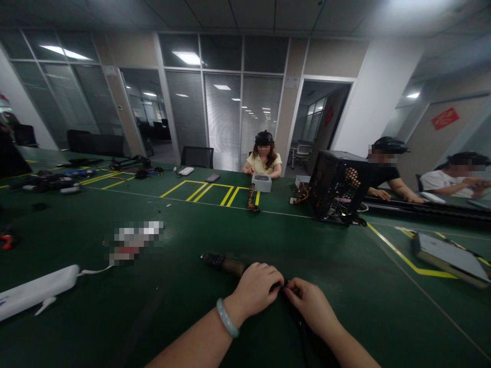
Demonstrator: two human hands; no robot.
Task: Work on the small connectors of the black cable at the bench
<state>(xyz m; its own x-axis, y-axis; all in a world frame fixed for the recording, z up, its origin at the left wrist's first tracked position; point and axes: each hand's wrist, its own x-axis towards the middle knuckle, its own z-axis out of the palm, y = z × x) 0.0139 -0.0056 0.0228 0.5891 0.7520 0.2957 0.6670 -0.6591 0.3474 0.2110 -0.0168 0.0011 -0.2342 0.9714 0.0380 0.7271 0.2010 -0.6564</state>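
Over the green table, my left hand [258, 289], with a pale bangle at the wrist, is closed, thumb and fingers pinched together. My right hand [312, 306] meets it fingertip to fingertip, also pinched. Between the two sits a small black piece that seems to belong to a black cord [300, 324], which runs down under my right hand toward the table's near edge. Its exact form is hidden by my fingers. A dark, tube-shaped tool [222, 262] with a metal tip lies just beyond my left hand, its rear end partly covered by that hand.
At left lie a white power strip [42, 291] and a blurred-out item. A black computer case [341, 186] stands right of centre, a flat grey metal box [448, 258] at far right. Across the table, a person handles a grey power supply [261, 182]; two others sit at right.
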